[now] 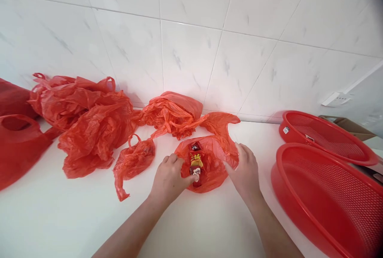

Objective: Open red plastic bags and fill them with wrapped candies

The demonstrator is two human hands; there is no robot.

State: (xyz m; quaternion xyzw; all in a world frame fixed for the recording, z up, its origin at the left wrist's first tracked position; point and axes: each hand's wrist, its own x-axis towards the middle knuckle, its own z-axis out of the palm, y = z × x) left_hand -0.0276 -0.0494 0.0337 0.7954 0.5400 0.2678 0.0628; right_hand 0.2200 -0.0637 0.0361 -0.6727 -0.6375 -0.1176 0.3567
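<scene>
A thin red plastic bag lies spread open on the white tabletop. Inside it, along its left side, small wrapped snacks lie in a row: a dark red one, one with a yellow-gold print and a maroon one with white lettering. My left hand is closed on the bag's left edge, its thumb reaching in over the maroon packet. At the opposite edge, my right hand grips the bag between thumb and fingers. Its fingertips are partly hidden by the plastic.
To the left are a small tied red bag, a big crumpled heap of red bags and a fuller red bag. Another bundled bag rests by the tiled wall. Two red mesh baskets stand at the right.
</scene>
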